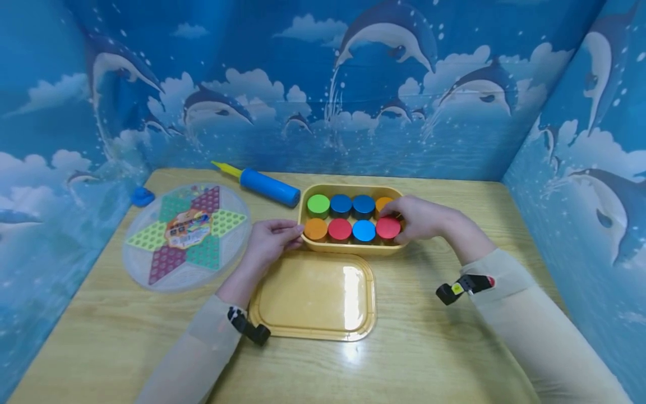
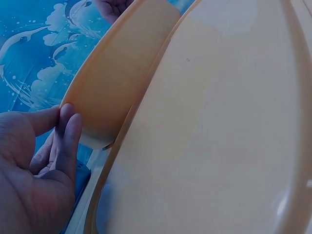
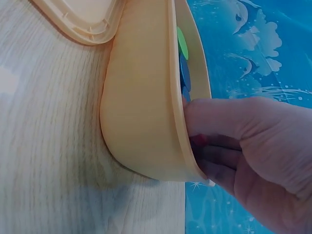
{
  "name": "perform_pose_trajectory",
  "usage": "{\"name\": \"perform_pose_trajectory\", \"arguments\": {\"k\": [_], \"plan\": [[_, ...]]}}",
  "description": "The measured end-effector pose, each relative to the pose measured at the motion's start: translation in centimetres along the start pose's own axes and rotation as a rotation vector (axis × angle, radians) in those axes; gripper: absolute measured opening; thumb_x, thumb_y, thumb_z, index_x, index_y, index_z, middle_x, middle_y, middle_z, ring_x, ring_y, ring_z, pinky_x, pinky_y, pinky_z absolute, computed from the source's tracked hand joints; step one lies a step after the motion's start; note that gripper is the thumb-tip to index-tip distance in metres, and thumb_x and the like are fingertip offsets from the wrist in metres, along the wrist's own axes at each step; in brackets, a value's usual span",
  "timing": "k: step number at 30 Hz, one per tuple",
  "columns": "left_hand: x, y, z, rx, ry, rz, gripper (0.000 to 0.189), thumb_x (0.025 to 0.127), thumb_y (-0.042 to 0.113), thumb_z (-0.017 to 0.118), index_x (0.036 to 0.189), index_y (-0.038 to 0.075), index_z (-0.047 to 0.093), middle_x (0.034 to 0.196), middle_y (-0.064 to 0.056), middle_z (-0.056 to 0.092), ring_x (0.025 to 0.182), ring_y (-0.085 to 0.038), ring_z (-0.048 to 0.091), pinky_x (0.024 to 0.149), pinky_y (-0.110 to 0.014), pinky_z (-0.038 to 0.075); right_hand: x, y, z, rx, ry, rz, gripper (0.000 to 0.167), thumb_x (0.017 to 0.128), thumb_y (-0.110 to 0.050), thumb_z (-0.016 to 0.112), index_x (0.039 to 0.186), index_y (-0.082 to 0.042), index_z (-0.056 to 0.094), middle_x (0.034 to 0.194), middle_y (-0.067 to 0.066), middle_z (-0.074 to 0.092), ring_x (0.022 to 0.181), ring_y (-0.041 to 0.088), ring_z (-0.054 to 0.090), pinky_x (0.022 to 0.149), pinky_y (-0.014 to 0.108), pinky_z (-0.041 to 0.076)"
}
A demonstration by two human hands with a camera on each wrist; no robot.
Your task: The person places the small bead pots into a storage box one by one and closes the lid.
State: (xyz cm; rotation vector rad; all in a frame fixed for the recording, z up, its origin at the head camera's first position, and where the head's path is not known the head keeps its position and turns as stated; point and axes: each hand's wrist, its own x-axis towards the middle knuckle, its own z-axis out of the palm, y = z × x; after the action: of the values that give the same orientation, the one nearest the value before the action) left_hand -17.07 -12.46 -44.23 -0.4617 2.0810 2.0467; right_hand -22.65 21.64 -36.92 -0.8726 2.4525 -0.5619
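A yellow rectangular box point(image 1: 353, 248) holds two rows of round tubs with coloured tops: a green tub point(image 1: 318, 205), dark blue, orange, red and light blue ones. At the box's left end, my left hand point(image 1: 272, 241) pinches the rim between thumb and fingers; the left wrist view shows the fingertips on the wall. My right hand point(image 1: 423, 217) reaches over the right end, its fingers curled about the front-corner red tub point(image 1: 387, 228). In the right wrist view those fingers dip inside the box, partly hidden by the wall, with a bit of red between them.
A yellow lid point(image 1: 313, 294) lies in front of the box. To the left is a round clear board point(image 1: 136, 259) with a coloured star. Behind stand out a blue hand pump point(image 1: 270, 187) and a small blue toy point(image 1: 143, 196). Dolphin-print cloth point(image 1: 323, 140) walls the table.
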Motion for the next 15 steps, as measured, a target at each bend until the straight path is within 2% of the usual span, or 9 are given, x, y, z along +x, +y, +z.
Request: {"name": "perform_pose_trajectory", "arguments": {"k": [7, 15], "plan": [[-0.23, -0.11, -0.08, -0.009, -0.006, 0.012, 0.028, 0.098, 0.008, 0.078, 0.122, -0.004, 0.071, 0.104, -0.020, 0.075, 0.086, -0.024, 0.075, 0.080, -0.035, 0.067, 0.48, -0.02, -0.12, -0.024, -0.042, 0.026, 0.051, 0.083, -0.002, 0.086, 0.131, 0.002, 0.069, 0.116, 0.007, 0.071, 0.098, 0.023, 0.065, 0.086, 0.039, 0.061], [-0.31, 0.13, 0.03, 0.001, -0.001, 0.008, 0.027, 0.098, 0.009, 0.079, 0.121, -0.004, 0.072, 0.104, -0.020, 0.075, 0.087, -0.025, 0.075, 0.080, -0.034, 0.066, 0.59, 0.08, -0.04, -0.012, -0.052, 0.044, 0.055, 0.084, -0.001, 0.086, 0.135, 0.006, 0.067, 0.124, 0.014, 0.072, 0.110, 0.028, 0.068, 0.093, 0.041, 0.062]]}}
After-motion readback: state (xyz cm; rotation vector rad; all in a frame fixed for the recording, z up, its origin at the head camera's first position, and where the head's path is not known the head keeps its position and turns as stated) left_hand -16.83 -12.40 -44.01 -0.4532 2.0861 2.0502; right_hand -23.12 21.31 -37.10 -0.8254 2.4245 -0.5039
